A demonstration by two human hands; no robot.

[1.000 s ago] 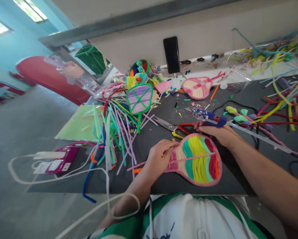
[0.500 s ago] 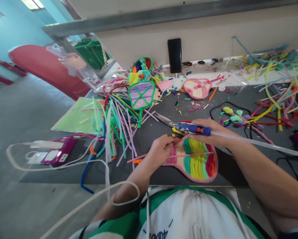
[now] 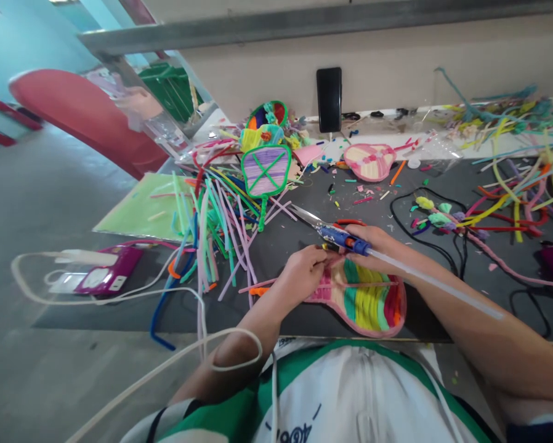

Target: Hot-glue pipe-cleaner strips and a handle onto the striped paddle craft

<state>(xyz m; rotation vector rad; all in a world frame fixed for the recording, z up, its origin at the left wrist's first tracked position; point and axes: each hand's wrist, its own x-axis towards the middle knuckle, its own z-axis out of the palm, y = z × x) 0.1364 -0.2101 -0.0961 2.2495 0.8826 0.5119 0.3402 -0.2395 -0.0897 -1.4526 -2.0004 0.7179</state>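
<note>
Striped Panel and Glue Gun, Two Hands at a Cluttered Table

Left hand (image 3: 302,274): fingers bent and drawn together, taking hold of the neck of the striped panel (image 3: 369,301); fingertips partly hidden.

Right hand (image 3: 373,241): curled around the blue glue gun (image 3: 343,239), above the panel's upper edge; the trigger finger cannot be made out. A long translucent glue stick (image 3: 436,285) runs back from the gun across the forearm.

Striped panel: lying at the near edge of the dark table (image 3: 96,317), broad end to the right. Pink border; bands of pink, cream, teal, yellow, mint, crimson and orange. One thin pink stem lies lengthwise along the middle.

Scissors (image 3: 306,215), red and yellow handles: just beyond the hands, partly behind the gun; contact cannot be told.

Left of these: a heap of fuzzy stems (image 3: 225,234), chiefly lilac and mint; a green sheet (image 3: 138,206); a purple power strip (image 3: 105,274) with white plugs.

Right: a black cord (image 3: 394,212), looped beside a braided piece (image 3: 443,216) with yellow, mint and lilac tufts.

Far side: a purple panel with green cross (image 3: 266,169); a pink-and-cream panel (image 3: 371,163); a black phone (image 3: 329,98), leaning upright.

Beyond, left: a red chair (image 3: 87,123) and a green bin (image 3: 170,92).
</note>
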